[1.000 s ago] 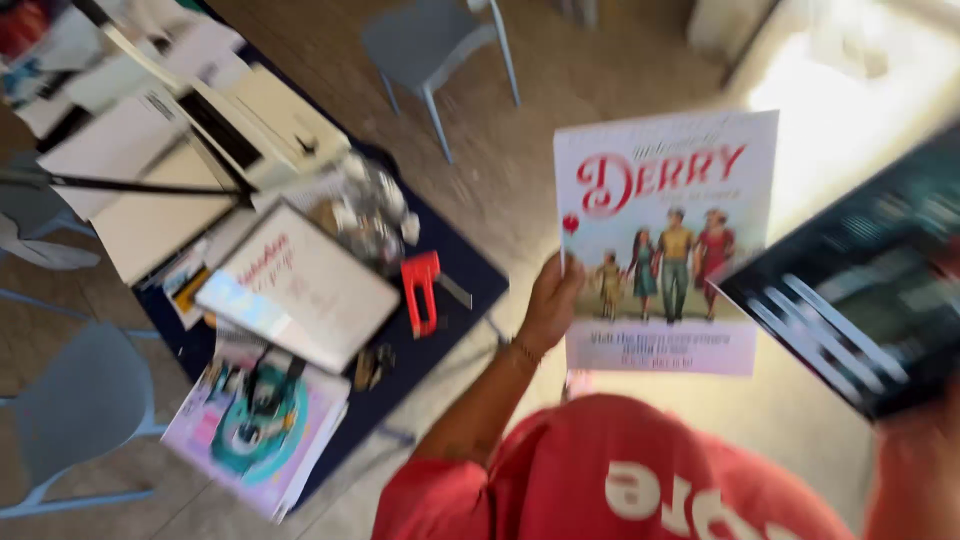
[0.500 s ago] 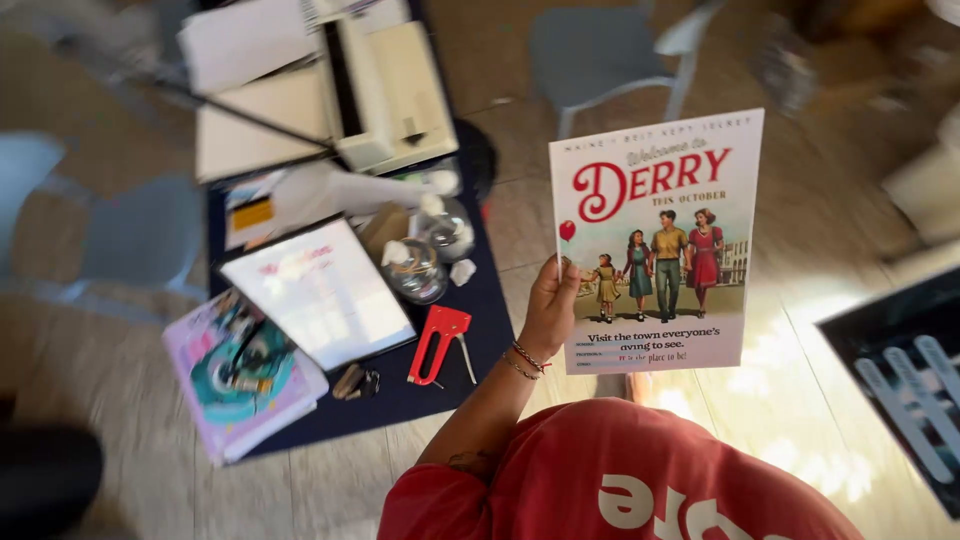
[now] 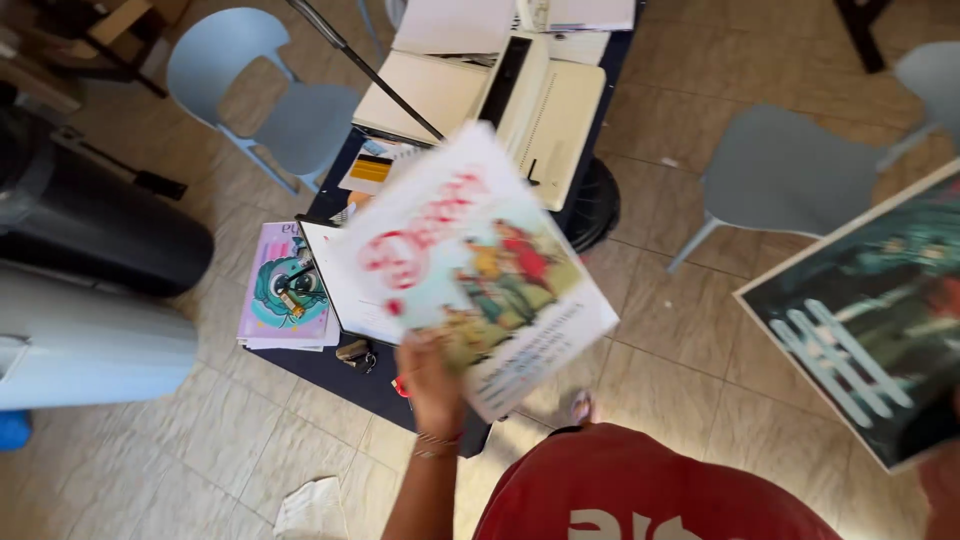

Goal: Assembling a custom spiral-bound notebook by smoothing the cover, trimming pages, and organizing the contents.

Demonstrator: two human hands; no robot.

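Note:
My left hand [image 3: 432,385] grips the bottom edge of a light poster [image 3: 470,265] with red lettering and cartoon figures. The poster is tilted and blurred, and hangs over the dark blue table [image 3: 330,375], hiding part of it. At the right edge, a dark poster with pale stripes [image 3: 870,310] is held up at an angle. My right hand [image 3: 945,490] shows only as a sliver at its lower corner. My red shirt [image 3: 640,490] fills the bottom of the view.
On the table lie a pink and teal book [image 3: 285,290], a white sheet [image 3: 345,285] and open white books [image 3: 480,90]. Two pale blue chairs [image 3: 270,100] [image 3: 800,170] stand on the tiled floor. A black cylinder [image 3: 90,225] lies left. Crumpled paper [image 3: 310,510] is on the floor.
My left hand has swung the light poster left and down over the table, tilting it. The dark poster now fills more of the right side. The view has shifted.

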